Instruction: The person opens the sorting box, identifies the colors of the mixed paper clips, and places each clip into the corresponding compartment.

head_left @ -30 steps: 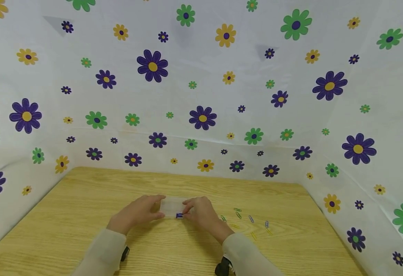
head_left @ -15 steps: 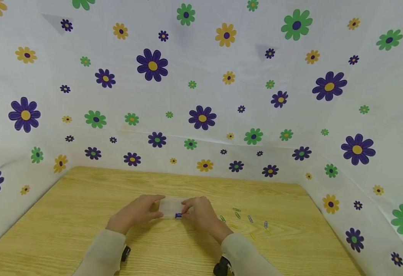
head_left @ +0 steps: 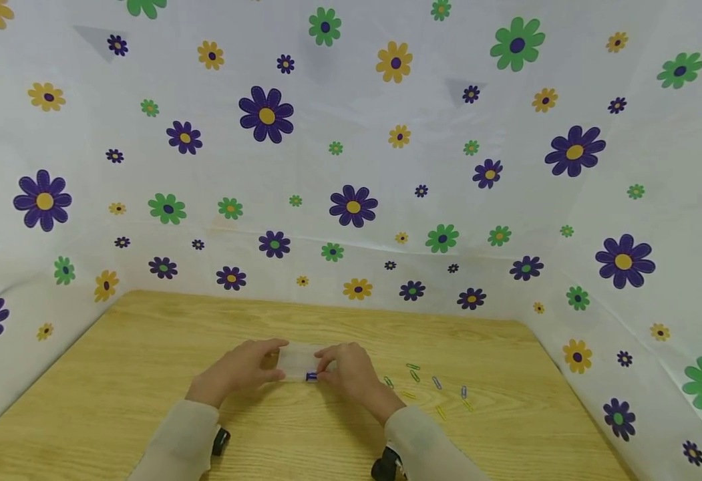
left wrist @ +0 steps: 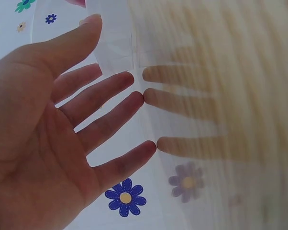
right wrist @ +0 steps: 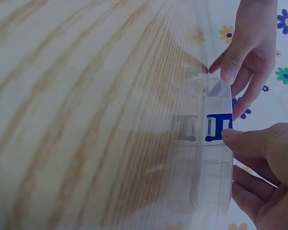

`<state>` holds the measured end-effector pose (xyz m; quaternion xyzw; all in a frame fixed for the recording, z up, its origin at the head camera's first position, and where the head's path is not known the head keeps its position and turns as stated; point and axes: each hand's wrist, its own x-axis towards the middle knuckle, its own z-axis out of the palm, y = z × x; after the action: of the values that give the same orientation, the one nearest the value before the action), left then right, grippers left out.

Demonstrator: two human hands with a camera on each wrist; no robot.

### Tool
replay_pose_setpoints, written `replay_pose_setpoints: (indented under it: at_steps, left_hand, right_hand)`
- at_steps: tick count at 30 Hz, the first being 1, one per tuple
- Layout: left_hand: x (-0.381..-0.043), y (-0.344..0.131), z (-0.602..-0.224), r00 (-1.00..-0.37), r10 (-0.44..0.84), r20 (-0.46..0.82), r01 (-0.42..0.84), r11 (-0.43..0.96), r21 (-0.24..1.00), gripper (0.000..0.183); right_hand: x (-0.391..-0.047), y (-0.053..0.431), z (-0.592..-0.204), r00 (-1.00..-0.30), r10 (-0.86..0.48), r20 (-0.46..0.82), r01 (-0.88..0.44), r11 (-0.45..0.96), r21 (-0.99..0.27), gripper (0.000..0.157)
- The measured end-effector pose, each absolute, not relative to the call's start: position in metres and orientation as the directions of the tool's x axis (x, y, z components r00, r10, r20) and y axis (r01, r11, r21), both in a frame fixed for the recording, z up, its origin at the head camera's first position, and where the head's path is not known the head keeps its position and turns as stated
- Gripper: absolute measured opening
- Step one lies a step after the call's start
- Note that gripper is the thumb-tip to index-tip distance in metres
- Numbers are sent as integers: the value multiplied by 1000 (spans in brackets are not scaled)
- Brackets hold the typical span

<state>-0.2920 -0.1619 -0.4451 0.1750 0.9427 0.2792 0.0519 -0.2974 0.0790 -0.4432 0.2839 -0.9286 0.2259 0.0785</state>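
Observation:
A clear plastic box (head_left: pixel 293 357) with a blue latch (head_left: pixel 311 377) rests on the wooden table, latch side facing me. My left hand (head_left: pixel 239 371) holds its left end, thumb at the near side and fingers at the far side; in the left wrist view this hand's (left wrist: pixel 62 129) fingers are spread and nearly straight. At the right end my right hand (head_left: pixel 347 374) grips the box. The right wrist view has its thumb (right wrist: pixel 247 142) pressed on the blue latch (right wrist: pixel 230 120), with the other fingers behind the clear box (right wrist: pixel 216 177).
To the right of the box, several paper clips lie scattered on the table (head_left: pixel 146 374): green (head_left: pixel 415 376), blue (head_left: pixel 437 383) and yellow (head_left: pixel 441 412). A white cloth with printed flowers (head_left: pixel 302 174) surrounds the table at the back and sides.

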Motion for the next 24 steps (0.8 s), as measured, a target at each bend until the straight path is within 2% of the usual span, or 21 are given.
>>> replay_pose_setpoints:
  at_steps: [6, 13, 19, 24]
  left_hand:
    - [-291, -161, -446, -935, 354, -8, 296, 795, 529, 58]
    - [-289, -161, -445, -944, 330, 6, 299, 847, 439, 58]
    - [-291, -161, -445, -945, 327, 7, 296, 844, 448, 59]
    - [-295, -160, -446, -943, 331, 11, 297, 832, 469, 61]
  right_hand:
    - [-297, 79, -445, -824, -499, 270, -566, 748, -346, 11]
    - [-288, 71, -450, -760, -604, 239, -647, 736, -197, 19]
    - [-288, 73, -447, -783, -581, 222, -622, 730, -285, 17]
    - [-293, 79, -442, -780, -595, 194, -624, 721, -301, 17]
